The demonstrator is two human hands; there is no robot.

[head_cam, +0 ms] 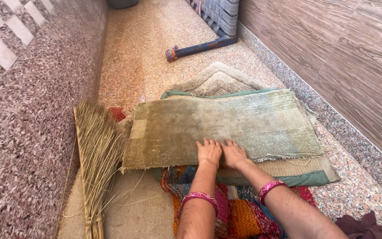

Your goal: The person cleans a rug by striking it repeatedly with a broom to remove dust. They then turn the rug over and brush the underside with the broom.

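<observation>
A worn olive-green mat (226, 124) lies folded on top of a stack of mats on the speckled floor. My left hand (209, 152) and my right hand (233, 152) rest flat, side by side, on its near edge, fingers spread, holding nothing. Both wrists wear pink bangles. Under the olive mat lies a tan mat with a green border (306, 177). A multicoloured woven rug (239, 212) lies beneath my forearms. A beige shaggy mat (219, 79) sticks out behind the stack.
A straw broom (98, 155) lies on the floor left of the mats, beside a granite wall (23, 132). A wood-patterned wall (341, 66) runs along the right. A blue metal cot frame (204, 46) stands at the back. Dark red cloth (363, 225) lies at the bottom right.
</observation>
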